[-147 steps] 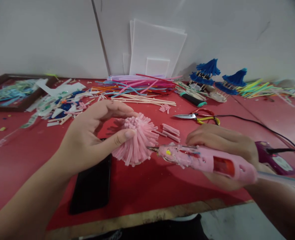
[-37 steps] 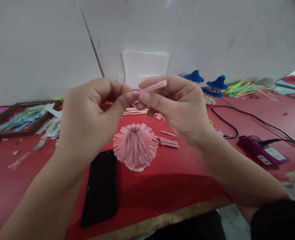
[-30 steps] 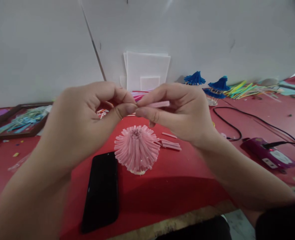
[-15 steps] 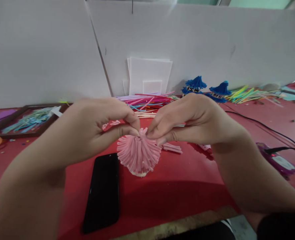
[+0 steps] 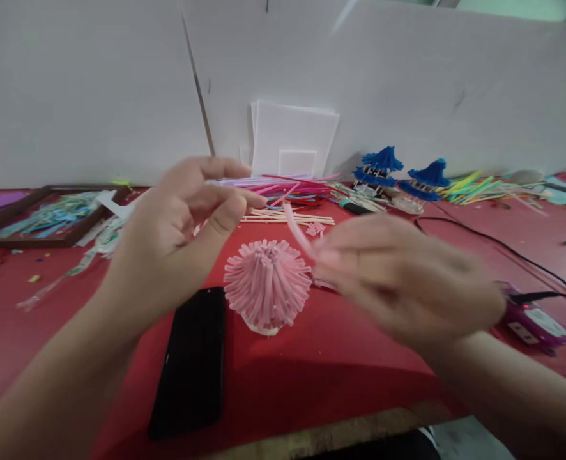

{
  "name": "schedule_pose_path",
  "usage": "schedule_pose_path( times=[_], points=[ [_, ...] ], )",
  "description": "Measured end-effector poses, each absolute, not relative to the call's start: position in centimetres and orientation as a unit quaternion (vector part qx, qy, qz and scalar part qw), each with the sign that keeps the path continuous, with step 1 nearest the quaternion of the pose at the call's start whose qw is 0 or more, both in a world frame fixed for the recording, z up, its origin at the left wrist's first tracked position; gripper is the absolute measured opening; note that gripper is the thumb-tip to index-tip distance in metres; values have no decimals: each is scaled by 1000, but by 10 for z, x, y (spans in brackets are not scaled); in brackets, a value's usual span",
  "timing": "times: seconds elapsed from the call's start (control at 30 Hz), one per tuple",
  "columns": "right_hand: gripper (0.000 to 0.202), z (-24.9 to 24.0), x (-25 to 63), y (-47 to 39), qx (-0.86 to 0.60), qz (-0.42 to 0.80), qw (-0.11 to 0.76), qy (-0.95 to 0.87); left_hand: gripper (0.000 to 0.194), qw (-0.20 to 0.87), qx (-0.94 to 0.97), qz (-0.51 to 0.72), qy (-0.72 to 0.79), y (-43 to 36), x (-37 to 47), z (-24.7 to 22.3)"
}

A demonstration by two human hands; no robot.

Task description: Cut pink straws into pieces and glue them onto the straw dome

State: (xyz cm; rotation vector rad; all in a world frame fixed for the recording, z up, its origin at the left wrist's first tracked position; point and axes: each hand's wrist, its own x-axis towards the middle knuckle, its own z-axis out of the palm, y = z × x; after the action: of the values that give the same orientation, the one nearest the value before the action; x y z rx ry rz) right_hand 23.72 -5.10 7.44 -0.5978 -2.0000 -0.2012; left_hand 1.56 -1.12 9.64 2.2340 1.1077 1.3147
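A cone of layered pink fuzzy strips [image 5: 267,287] stands on the red table, with a pale edge showing at its bottom. My left hand [image 5: 187,223] is raised to its upper left, fingers apart and holding nothing. To the right of the cone, my right hand [image 5: 398,275] is blurred by motion. A single pink strip [image 5: 298,231] sticks out leftward and up from its pinched fingers, apart from the cone. A black phone [image 5: 190,364] lies left of the cone.
Behind are bundled colored stems [image 5: 273,190], pale sticks [image 5: 287,218] and small pink pieces [image 5: 315,229]. Two blue-roofed models [image 5: 381,167] stand at the back right. A brown frame [image 5: 48,241] lies left. A purple device [image 5: 539,322] with a black cable sits right.
Both hands have come off the top of the pink cone and moved apart. My left hand has opened, and a pink strip now shows in my right hand.
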Motion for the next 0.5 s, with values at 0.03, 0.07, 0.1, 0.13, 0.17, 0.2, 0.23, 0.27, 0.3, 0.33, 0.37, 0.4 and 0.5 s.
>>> schedule_pose_path(
  times=[0.03, 0.07, 0.1, 0.13, 0.17, 0.2, 0.23, 0.27, 0.3, 0.33, 0.37, 0.4, 0.5],
  points=[
    [13, 67, 239, -55, -225, -104, 476, -844, 29, 182, 761, 467, 412, -13, 17, 87],
    [15, 59, 240, -58, -211, -117, 465, -852, 29, 215, 748, 470, 416, -14, 18, 79],
    [16, 53, 241, -60, -205, -126, 463, -853, 29, 249, 732, 481, 414, -17, 20, 71],
    [16, 47, 241, -61, -205, -132, 456, -856, 28, 266, 715, 496, 415, -19, 21, 64],
    [15, 42, 241, -61, -206, -136, 452, -858, 27, 275, 706, 503, 416, -22, 23, 59],
    [14, 38, 241, -61, -207, -138, 449, -858, 27, 278, 704, 504, 416, -25, 24, 55],
    [14, 35, 241, -60, -208, -140, 453, -856, 27, 277, 709, 499, 414, -27, 25, 53],
    [14, 33, 240, -59, -212, -139, 458, -852, 28, 275, 717, 490, 412, -29, 26, 52],
    [15, 31, 239, -58, -217, -135, 462, -850, 30, 272, 728, 477, 409, -31, 27, 52],
    [16, 30, 238, -57, -221, -129, 465, -848, 31, 268, 739, 465, 407, -33, 28, 52],
    [17, 28, 237, -57, -224, -124, 467, -846, 32, 263, 747, 454, 409, -34, 29, 53],
    [16, 27, 237, -56, -224, -118, 468, -847, 32, 257, 750, 446, 415, -34, 29, 54],
    [16, 24, 236, -56, -227, -99, 470, -847, 33, 254, 741, 445, 433, -34, 31, 54]
  ],
)
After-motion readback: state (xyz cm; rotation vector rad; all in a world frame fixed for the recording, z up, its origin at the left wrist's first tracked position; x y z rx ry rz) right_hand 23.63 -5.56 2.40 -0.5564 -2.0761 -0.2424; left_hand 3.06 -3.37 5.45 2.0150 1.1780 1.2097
